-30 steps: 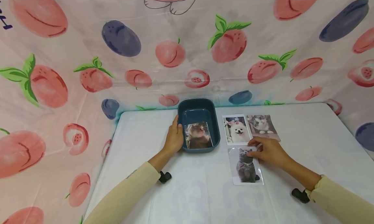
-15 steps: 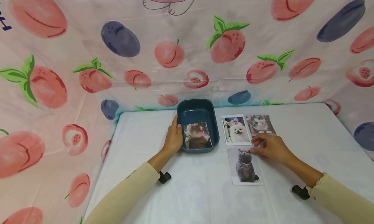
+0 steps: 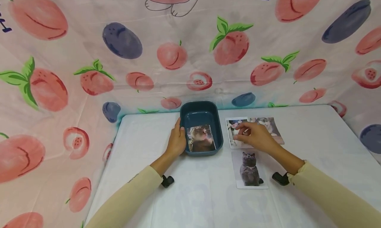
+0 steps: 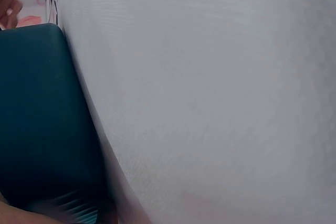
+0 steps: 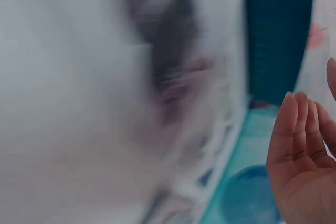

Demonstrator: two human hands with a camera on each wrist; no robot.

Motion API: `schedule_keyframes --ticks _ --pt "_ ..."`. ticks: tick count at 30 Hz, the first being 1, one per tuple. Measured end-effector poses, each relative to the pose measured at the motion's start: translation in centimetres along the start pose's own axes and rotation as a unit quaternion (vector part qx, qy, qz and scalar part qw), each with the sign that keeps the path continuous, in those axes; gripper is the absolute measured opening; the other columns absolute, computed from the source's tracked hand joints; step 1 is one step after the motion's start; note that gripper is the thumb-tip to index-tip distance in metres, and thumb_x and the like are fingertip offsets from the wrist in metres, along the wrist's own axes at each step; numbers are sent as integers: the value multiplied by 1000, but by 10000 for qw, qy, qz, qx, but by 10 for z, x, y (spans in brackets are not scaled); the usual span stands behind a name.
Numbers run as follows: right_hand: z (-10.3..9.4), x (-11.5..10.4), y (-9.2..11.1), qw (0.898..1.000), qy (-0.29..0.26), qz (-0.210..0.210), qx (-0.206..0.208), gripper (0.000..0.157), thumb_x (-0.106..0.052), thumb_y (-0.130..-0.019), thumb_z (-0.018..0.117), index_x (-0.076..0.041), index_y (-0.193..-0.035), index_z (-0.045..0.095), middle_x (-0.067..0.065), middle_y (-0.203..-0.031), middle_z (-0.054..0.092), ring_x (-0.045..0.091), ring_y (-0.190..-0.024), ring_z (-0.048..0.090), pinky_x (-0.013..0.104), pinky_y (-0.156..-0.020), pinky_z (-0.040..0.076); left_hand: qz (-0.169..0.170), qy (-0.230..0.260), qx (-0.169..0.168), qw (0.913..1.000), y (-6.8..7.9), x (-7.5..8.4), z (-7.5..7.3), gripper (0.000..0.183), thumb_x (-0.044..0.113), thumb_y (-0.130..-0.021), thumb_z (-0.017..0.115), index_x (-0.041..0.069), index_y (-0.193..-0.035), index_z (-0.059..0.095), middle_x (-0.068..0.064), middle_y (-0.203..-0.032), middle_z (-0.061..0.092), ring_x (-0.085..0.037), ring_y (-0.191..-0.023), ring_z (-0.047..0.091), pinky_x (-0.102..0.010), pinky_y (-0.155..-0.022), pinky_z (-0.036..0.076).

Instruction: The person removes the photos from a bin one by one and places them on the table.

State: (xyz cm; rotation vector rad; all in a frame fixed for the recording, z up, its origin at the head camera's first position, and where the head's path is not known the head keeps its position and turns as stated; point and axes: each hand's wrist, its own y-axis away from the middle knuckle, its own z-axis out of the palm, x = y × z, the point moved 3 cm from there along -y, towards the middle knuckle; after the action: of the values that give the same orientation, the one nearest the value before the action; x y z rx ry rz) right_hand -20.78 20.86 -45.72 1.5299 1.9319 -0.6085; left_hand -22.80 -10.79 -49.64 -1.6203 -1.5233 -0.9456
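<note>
A dark teal rectangular tray (image 3: 220, 122) stands at the back of the white table. My left hand (image 3: 177, 140) holds its left wall, thumb at the rim and fingers along the outside. Inside the tray lies a photo card of a dark furry animal (image 3: 201, 138). My right hand (image 3: 256, 135) is over a card of a white fluffy dog (image 3: 230, 130) and partly hides it, thumb and fingers apart with nothing between them. A grey cat card (image 3: 250, 170) lies in front of that hand. Behind it is another cat card (image 3: 275, 130). The right wrist view shows the hand's straight fingers (image 5: 299, 135).
A fruit-printed cloth (image 3: 178, 29) hangs behind the table and along its sides. The white-covered table (image 3: 202, 188) extends in front of the tray and cards. Small black devices (image 3: 280, 178) sit under both wrists.
My right hand has left the top right corner of the grey cat card and moved left and back over the white dog card. The left hand stays on the tray.
</note>
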Motion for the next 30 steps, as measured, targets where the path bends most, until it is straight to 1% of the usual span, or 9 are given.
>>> schedule_keyframes --ticks 3,5,10,15,17,20,24,26,30 --pt "1 -25 -18 9998 -25 -192 -8 43 -40 -88 80 -11 -120 72 2 -94 69 21 -87 65 33 -71 55 14 3 11 10000 1 0 -1 53 16 -112 31 3 -163 18 -26 -160 37 -36 -152 31 -52 -126 24" --pt "3 -39 -30 9994 -182 -278 -76 45 -43 -88 80 -14 -122 71 2 -98 69 22 -91 65 34 -74 55 23 16 8 10000 1 1 -1 53 15 -112 31 3 -163 18 -26 -160 37 -36 -152 31 -52 -126 24" --pt "11 -70 -58 9965 -495 -506 -438 42 -43 -91 77 -19 -125 69 4 -111 67 23 -100 64 39 -79 54 35 26 -3 10000 1 1 -1 53 15 -113 31 2 -163 17 -26 -160 37 -36 -153 30 -51 -126 24" --pt "23 -96 -87 9924 -359 -795 -869 37 -41 -90 79 -19 -120 72 9 -117 68 24 -100 63 41 -86 55 48 26 -15 10000 1 0 0 53 16 -112 31 1 -162 19 -26 -158 40 -36 -151 34 -51 -125 26" --pt "27 -104 -99 9909 -275 -890 -976 36 -39 -89 80 -19 -118 73 8 -118 70 25 -102 64 42 -89 55 79 50 -12 10000 1 0 0 53 16 -112 31 1 -162 19 -27 -156 42 -36 -150 36 -52 -125 26" --pt "35 -111 -115 9876 -261 -992 -1192 35 -35 -89 81 -16 -117 74 8 -121 71 28 -111 64 43 -97 54 89 82 -7 9999 0 0 -1 53 15 -112 32 1 -162 19 -28 -154 44 -37 -148 39 -53 -124 27" --pt "49 -113 -131 9817 -365 -909 -1634 37 -33 -88 82 -13 -119 74 10 -125 70 28 -119 63 43 -101 54 70 32 17 10000 0 0 -2 53 14 -112 32 0 -162 19 -30 -154 43 -39 -148 39 -55 -124 27" --pt "56 -112 -137 9792 -320 -770 -1849 39 -33 -88 82 -12 -120 74 10 -125 70 26 -118 63 41 -100 54 34 7 35 10000 1 1 -2 53 14 -112 32 1 -162 20 -30 -154 43 -39 -148 38 -55 -124 27" --pt "64 -108 -144 9749 -103 -523 -2159 42 -34 -87 82 -11 -121 73 7 -119 70 23 -112 63 39 -98 54 3 -8 49 10000 0 1 -1 53 14 -112 32 2 -162 20 -30 -156 41 -39 -148 38 -55 -124 27"
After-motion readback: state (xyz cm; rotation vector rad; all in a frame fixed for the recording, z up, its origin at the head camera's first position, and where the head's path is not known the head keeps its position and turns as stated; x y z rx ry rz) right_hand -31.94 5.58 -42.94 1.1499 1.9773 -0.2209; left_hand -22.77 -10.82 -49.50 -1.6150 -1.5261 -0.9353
